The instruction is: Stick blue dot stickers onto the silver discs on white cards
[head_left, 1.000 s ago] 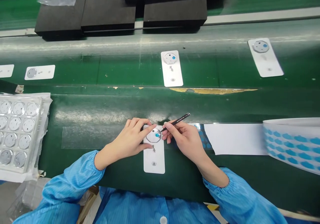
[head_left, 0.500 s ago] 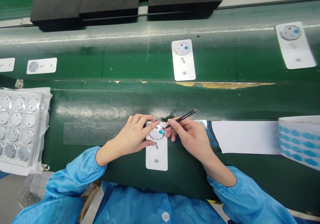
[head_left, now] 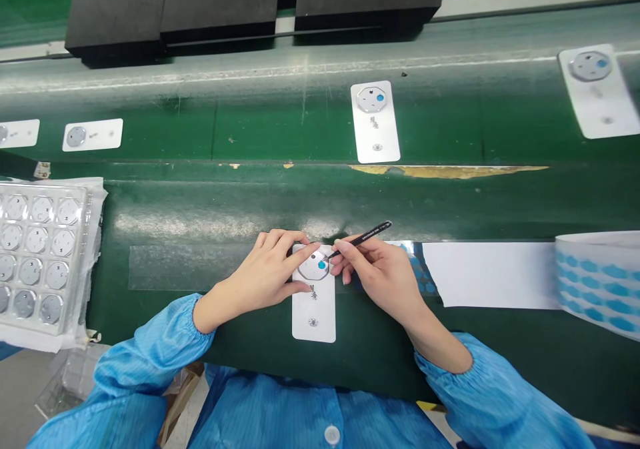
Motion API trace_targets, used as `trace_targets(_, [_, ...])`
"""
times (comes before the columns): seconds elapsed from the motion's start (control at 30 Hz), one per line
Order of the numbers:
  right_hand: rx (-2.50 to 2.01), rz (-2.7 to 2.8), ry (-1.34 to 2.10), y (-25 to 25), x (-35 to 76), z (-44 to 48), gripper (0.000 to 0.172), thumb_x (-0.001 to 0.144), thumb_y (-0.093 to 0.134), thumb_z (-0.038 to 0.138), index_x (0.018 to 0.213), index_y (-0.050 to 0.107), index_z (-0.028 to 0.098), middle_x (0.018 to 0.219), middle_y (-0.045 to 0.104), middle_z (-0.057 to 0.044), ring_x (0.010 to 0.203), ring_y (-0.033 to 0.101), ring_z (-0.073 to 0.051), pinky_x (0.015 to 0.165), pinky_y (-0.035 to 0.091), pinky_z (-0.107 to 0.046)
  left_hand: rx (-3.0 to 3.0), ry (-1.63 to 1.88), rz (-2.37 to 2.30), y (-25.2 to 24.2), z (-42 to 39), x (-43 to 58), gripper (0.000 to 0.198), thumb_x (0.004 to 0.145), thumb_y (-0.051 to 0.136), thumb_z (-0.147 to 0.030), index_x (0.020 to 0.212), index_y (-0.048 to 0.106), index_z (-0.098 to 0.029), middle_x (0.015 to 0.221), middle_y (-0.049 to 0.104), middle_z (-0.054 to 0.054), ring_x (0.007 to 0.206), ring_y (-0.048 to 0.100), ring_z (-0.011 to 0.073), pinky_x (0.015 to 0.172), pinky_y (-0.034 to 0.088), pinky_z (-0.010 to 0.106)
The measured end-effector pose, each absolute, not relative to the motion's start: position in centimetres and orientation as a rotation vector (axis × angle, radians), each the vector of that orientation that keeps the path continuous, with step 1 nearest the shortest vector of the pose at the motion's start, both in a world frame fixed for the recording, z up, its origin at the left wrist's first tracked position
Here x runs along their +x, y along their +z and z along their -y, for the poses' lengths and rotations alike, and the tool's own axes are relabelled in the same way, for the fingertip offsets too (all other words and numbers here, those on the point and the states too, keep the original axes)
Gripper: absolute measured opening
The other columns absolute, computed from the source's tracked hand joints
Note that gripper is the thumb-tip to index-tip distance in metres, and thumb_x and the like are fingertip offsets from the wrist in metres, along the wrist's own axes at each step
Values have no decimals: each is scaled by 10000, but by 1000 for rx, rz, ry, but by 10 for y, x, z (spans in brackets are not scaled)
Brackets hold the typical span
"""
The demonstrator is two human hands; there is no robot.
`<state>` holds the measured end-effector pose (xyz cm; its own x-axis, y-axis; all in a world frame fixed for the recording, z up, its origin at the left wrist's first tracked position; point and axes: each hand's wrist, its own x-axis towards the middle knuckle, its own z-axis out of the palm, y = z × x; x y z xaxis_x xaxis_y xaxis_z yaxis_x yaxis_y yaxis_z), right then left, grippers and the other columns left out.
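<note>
A white card [head_left: 314,317] lies on the green bench in front of me. It bears an octagonal silvery disc [head_left: 309,270] with a round blue sticker [head_left: 323,265] near its right edge. My left hand [head_left: 265,267] rests on the card's left side, fingers apart, index finger over the disc and thumb lower down. Between the fingertips of my right hand [head_left: 383,272] is a pair of slim black tweezers [head_left: 367,234], slanted with the tip at the blue sticker. Whether the tip touches the sticker I cannot tell.
A clear tray [head_left: 63,262] of several octagonal discs sits at left. A white strip [head_left: 490,274] runs right into a curled roll [head_left: 595,282] of blue stickers. Several similar cards, one [head_left: 376,122] straight ahead, lie on the green belt. Black blocks [head_left: 220,2] stand behind.
The cards on the belt have shifted slightly to the right. Both hands, the tweezers and the card under them stay in practically the same place.
</note>
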<state>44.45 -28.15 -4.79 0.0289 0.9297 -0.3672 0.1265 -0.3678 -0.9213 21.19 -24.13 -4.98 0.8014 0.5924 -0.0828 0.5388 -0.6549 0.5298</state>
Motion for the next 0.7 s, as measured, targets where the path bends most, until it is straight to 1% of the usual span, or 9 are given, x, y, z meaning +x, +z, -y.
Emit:
trace_targets(0.1, [-1582,1117,1408,-46,444,281,434,912,694,608,834,713,182,686,747,-64,469,645,-156,491,572,-290,2437,134,-835,-49,241,212,716,933,737,-454,1528,397,-249,1414,518,150,1251,464,349,985,425,506])
trace_targets(0.23, [-1581,1136,1399,-45,445,281,433,915,684,617,849,710,190,682,745,-58,473,648,-159,495,578,-297,2414,145,-837,-50,242,212,726,962,689,-473,1569,340,-281,1415,517,145,1262,466,346,996,421,506])
trace_targets(0.33, [-1572,1135,1395,-45,444,281,430,917,684,614,847,707,190,676,743,-55,468,646,-158,492,577,-296,2415,152,-834,-50,242,212,704,973,672,-482,1562,344,-280,1417,523,146,1256,471,342,1004,414,502])
trace_targets(0.43, [-1572,1138,1396,-46,444,281,426,923,679,606,839,706,189,675,745,-57,466,646,-159,490,573,-298,2430,149,-836,-49,242,213,683,961,695,-480,1528,381,-264,1415,532,145,1242,482,340,991,416,492])
trace_targets(0.53, [-1576,1140,1399,-48,445,282,417,928,679,593,854,710,185,688,751,-62,470,649,-159,495,572,-297,2446,143,-839,-48,242,212,634,940,723,-482,1449,450,-219,1415,542,149,1221,493,333,965,428,477])
trace_targets(0.6, [-1574,1140,1402,-49,445,282,409,936,674,582,862,712,182,689,751,-62,471,647,-157,496,568,-295,2476,142,-837,-47,242,212,572,935,727,-481,1376,501,-196,1413,548,152,1210,499,330,954,432,474])
trace_targets(0.7, [-1569,1136,1413,-49,445,282,399,943,670,570,866,711,181,687,746,-59,483,652,-159,507,566,-296,2592,119,-816,-44,246,212,420,966,692,-449,1290,567,-214,1429,545,145,1221,505,340,950,431,477])
